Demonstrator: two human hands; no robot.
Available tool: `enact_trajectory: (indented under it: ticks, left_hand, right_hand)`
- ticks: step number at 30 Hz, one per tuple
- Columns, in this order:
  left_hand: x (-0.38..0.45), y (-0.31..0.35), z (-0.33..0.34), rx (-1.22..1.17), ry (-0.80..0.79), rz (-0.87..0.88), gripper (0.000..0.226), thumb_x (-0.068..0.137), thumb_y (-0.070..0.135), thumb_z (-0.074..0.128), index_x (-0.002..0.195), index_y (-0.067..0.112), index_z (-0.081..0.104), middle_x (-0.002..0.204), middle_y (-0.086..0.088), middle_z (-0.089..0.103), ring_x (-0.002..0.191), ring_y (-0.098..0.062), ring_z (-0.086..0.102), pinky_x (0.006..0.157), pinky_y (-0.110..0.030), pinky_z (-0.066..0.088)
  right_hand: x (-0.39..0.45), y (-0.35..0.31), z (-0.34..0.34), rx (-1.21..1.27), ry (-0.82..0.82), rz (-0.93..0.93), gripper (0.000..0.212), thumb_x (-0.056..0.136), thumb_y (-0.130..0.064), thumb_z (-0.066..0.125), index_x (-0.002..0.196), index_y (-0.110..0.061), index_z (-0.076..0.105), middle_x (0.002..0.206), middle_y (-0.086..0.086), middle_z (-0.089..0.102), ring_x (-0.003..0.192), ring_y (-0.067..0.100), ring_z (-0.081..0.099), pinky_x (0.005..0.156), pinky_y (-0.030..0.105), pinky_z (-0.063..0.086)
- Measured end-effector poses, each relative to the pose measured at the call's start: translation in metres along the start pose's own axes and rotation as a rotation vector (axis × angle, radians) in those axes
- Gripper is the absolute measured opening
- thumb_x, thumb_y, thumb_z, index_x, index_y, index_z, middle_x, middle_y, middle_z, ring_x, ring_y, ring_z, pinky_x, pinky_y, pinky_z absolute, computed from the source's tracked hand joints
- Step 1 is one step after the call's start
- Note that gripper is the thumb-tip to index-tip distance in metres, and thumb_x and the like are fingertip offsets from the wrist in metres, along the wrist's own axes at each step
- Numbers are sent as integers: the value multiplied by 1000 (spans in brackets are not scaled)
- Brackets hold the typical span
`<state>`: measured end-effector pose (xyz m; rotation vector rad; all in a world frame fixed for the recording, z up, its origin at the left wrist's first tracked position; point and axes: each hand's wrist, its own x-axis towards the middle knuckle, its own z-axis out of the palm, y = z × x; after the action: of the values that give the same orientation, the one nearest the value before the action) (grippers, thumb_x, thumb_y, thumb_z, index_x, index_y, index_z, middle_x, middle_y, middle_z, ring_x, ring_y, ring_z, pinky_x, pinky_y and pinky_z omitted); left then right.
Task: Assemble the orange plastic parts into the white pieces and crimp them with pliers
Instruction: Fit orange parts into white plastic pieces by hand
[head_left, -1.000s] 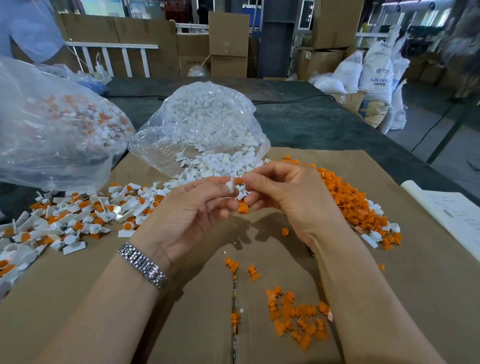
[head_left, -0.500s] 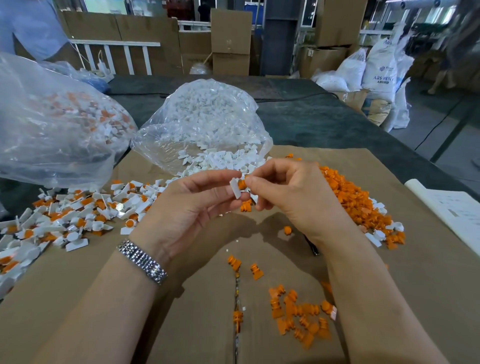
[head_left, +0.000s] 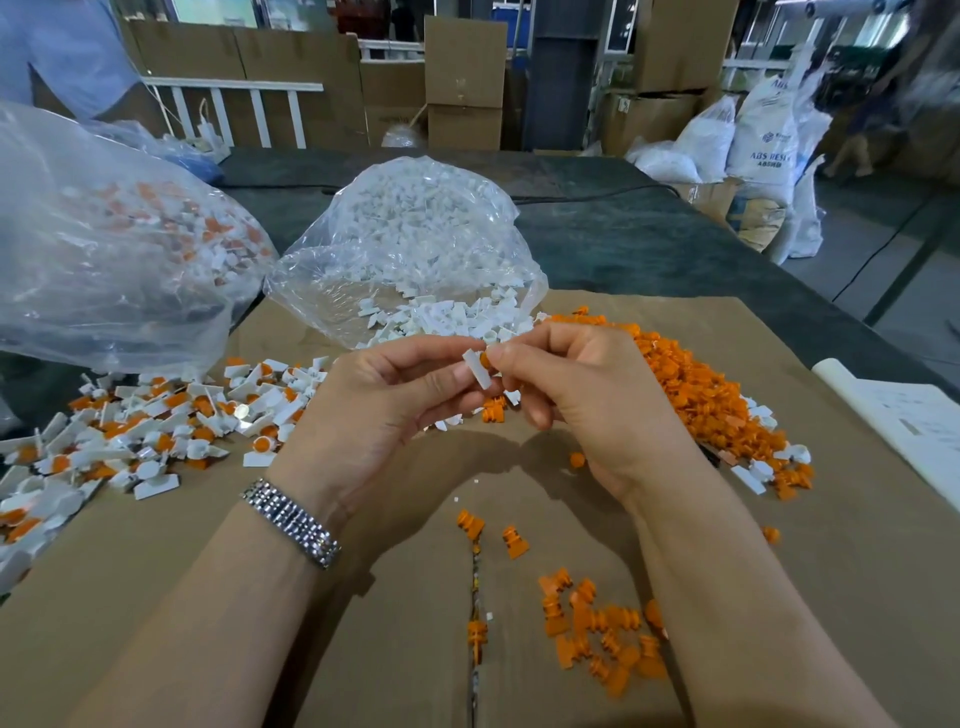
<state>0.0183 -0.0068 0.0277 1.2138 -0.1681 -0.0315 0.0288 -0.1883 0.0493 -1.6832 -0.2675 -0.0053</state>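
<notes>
Left hand (head_left: 374, 410): pinches white piece (head_left: 477, 369).
Right hand (head_left: 587, 400): pinches orange part (head_left: 485, 359) against it.
Behind: clear bag (head_left: 415, 249), orange pile (head_left: 711, 395).
Left tabletop: assembled pile (head_left: 156, 426).

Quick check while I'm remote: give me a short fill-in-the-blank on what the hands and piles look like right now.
1. The left hand pinches a ____ piece.
2. The right hand presses an ____ part against it.
3. The wristwatch sits on the ____ wrist.
4. The big orange pile lies to the ____ of the hands.

Missing words: white; orange; left; right
</notes>
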Motion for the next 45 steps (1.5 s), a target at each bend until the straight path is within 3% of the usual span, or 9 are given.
enact_trajectory:
  ticks: [5,8,12,17,22,26,29,36,45]
  left_hand:
    - [-1,2,-1,-10,21,14,23,76,8,74,97,10,82,100,-15,78,94,-26,76,77,-23,59]
    - [-2,2,-1,-22,21,-9,22,77,5,71,97,8,81,97,-15,78,90,-23,76,75,-23,59]
    - [0,5,0,-95,11,-56,22,78,6,69,95,8,82,100,-14,77,89,-20,76,72,-22,59]
    - [0,6,-1,-116,-60,-77,23,82,7,65,98,10,81,96,-11,77,84,-16,75,70,-21,59]
    - [-1,6,-3,-112,-99,-73,26,83,5,65,105,6,79,102,-12,77,89,-20,76,72,-21,59]
    - [-1,7,-2,-79,-85,-69,27,83,7,66,107,6,79,104,-12,77,90,-18,74,72,-21,58]
    - [-2,6,0,-44,-54,-56,26,82,7,67,105,7,80,97,-10,77,83,-15,72,69,-21,58]
    - [-2,9,0,-70,37,-42,8,79,15,73,77,11,79,83,-13,75,80,-28,77,67,-25,60]
    - [-1,4,-1,-21,68,-72,7,70,5,78,73,1,73,75,-13,72,70,-20,72,68,-24,60]
  right_hand:
    - [-1,0,4,-92,13,-154,8,90,-15,74,86,-8,74,66,-5,70,52,1,59,53,14,47]
    - [-1,0,4,-164,-3,-183,7,90,-17,76,89,-10,74,80,2,75,70,18,69,64,33,58]
    - [0,-1,-5,-65,-151,-116,19,85,-26,81,99,-17,71,84,-5,71,61,2,57,59,16,47]
    - [0,-4,-13,-95,-170,-199,37,83,-26,81,118,-27,72,103,-5,67,85,28,63,85,42,58]
    - [-2,-5,-10,-77,-163,-275,23,85,-15,78,108,-13,77,99,11,73,88,40,68,83,52,56]
    - [0,-4,-7,-97,-128,-297,23,82,-9,80,105,-8,77,95,13,72,84,38,68,77,43,59]
    - [1,-2,-5,-143,-114,-324,22,82,-7,81,103,-6,77,96,10,72,80,23,72,75,30,58]
    - [3,3,-4,-211,-52,-340,22,81,-13,82,102,-10,78,96,3,72,83,15,73,77,26,59]
    - [4,7,1,-389,-53,-397,24,79,-17,84,102,-13,77,94,-1,69,84,11,69,78,24,57]
